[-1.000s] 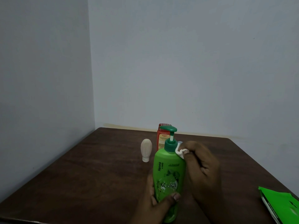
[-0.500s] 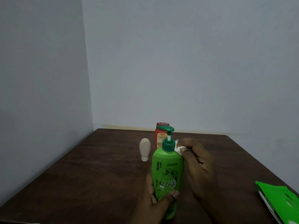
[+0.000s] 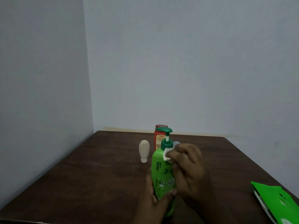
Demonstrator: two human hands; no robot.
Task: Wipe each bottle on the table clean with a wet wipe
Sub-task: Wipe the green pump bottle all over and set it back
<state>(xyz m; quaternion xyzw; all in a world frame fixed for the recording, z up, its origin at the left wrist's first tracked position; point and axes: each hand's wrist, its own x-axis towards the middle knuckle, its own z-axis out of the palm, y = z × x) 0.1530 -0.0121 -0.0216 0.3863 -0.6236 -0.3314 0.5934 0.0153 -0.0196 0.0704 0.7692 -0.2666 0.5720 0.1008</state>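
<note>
So the green pump bottle (image 3: 159,167) is at the near middle of the table (image 3: 105,175), roughly upright. I can't tell if its base is sitting on the wood or lifted a touch. The left hand (image 3: 153,202) holds the lower body, fingers curled round the back and the thumb (image 3: 169,194) laid across the front label. The right hand (image 3: 189,167) has the wet wipe (image 3: 166,154) bunched up and pinched in its fingers (image 3: 177,155), pressing it on the bottle's shoulder just under the dark green pump collar. My take on doing this bit well: hold the low grip firm so the bottle doesn't twist away, and turn it with the left hand while the wipe goes round the shoulder and the collar groove, since that's where gunk likely hides. I'd open the wipe out a little too, because a tight wad only cleans a small patch. Go easy near the pump head, as one push squirts product everywhere. Then work down the body and shift the thumb so the label under it gets done. The red bottle (image 3: 158,139) and the pale tube bottle (image 3: 144,150) stand just behind, farther back — they look like the next ones. The green packet (image 3: 275,202) sits at the near right edge.
</note>
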